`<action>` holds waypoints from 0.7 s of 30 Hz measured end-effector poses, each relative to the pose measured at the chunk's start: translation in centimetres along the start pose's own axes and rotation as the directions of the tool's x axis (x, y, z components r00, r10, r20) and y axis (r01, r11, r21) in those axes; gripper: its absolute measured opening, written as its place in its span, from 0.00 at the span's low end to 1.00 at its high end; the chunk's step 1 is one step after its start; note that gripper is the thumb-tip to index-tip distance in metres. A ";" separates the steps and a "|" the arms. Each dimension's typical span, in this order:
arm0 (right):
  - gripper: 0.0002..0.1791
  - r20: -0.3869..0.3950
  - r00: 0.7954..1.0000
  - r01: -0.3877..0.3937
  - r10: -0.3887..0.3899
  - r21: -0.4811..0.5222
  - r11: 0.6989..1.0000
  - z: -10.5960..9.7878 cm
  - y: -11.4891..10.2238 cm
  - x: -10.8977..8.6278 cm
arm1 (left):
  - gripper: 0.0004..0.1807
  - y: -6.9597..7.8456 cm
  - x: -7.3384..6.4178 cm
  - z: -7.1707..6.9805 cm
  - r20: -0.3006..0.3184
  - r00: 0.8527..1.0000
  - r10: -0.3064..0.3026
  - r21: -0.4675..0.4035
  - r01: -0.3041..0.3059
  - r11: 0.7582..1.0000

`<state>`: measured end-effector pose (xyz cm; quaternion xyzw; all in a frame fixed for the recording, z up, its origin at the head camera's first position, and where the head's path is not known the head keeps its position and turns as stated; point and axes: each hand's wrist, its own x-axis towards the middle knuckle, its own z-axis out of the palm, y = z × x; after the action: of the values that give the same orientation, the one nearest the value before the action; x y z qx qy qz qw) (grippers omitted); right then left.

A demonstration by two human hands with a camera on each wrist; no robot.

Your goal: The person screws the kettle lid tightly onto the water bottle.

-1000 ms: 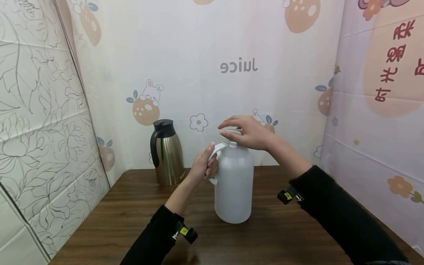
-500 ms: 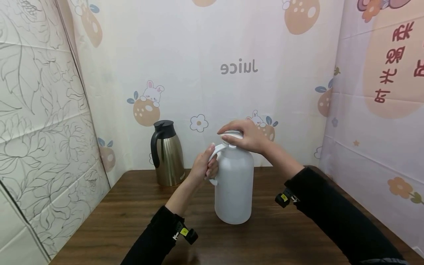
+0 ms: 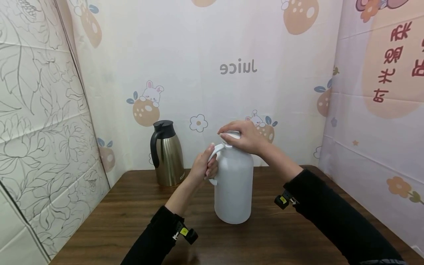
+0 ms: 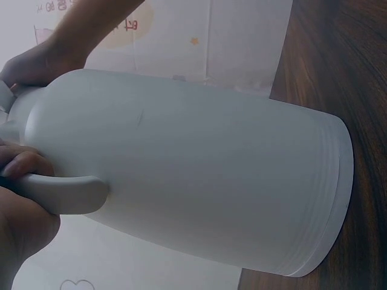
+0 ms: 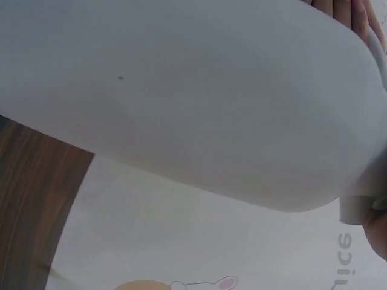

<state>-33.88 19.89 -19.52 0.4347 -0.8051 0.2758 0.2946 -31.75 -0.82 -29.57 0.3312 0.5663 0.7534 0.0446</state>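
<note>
A white thermos jug (image 3: pixel 233 187) stands upright on the table in the head view. My left hand (image 3: pixel 202 165) grips its white handle (image 3: pixel 216 149), thumb up along the top; the left wrist view shows the fingers curled round that handle (image 4: pixel 75 194). Over the top of the jug, my right hand (image 3: pixel 248 138) holds the white lid (image 3: pixel 233 134), thumb on the near side and fingers on the far side. Much of the lid is hidden by this hand. The jug's smooth body (image 5: pixel 199 103) fills most of the right wrist view.
A gold thermos jug (image 3: pixel 169 158) with a black lid and handle stands at the back left of the brown wooden table (image 3: pixel 132 221). Printed cloth (image 3: pixel 185 73) hangs behind the table and on both sides.
My right hand has come down a little onto the lid and settled round it. A small white tab under the lid has shifted slightly left. The left hand keeps its grip.
</note>
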 end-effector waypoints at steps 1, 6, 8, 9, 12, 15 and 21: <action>0.12 -0.002 1.000 -0.014 0.014 -0.006 1.000 0.0 -0.1 0.0 | 0.33 0.0 0.0 0.0 0.002 1.000 0.000 -0.006 0.000 1.000; 0.15 0.000 0.996 -0.084 0.084 -0.062 0.995 0.2 -0.7 0.0 | 0.33 -0.1 0.0 0.0 0.015 1.000 0.000 -0.030 0.001 1.000; 0.16 -0.001 0.994 -0.107 0.107 -0.083 0.991 0.2 -1.0 0.0 | 0.33 0.0 0.0 0.0 0.015 1.000 -0.004 -0.032 0.004 0.999; 0.16 -0.003 0.993 -0.119 0.119 -0.089 0.989 0.3 -1.1 0.0 | 0.33 0.0 0.0 0.0 0.012 1.000 -0.006 -0.032 0.007 0.999; 0.15 -0.012 0.989 -0.151 0.150 -0.117 0.982 0.3 -1.7 0.1 | 0.34 0.0 0.0 0.0 0.008 1.000 -0.010 -0.028 0.010 1.000; 0.15 -0.026 0.982 -0.191 0.189 -0.141 0.971 0.5 -2.3 0.3 | 0.34 0.0 0.0 -0.1 0.006 1.000 -0.010 -0.025 0.010 1.000; 0.16 -0.066 0.966 -0.260 0.252 -0.225 0.939 0.9 -3.3 0.6 | 0.34 0.0 0.0 -0.1 0.018 1.000 -0.015 -0.035 0.015 0.999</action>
<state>-31.47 17.39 -19.10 0.2839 -0.8760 0.2235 0.3194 -31.83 -0.90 -29.54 0.3328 0.5551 0.7599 0.0609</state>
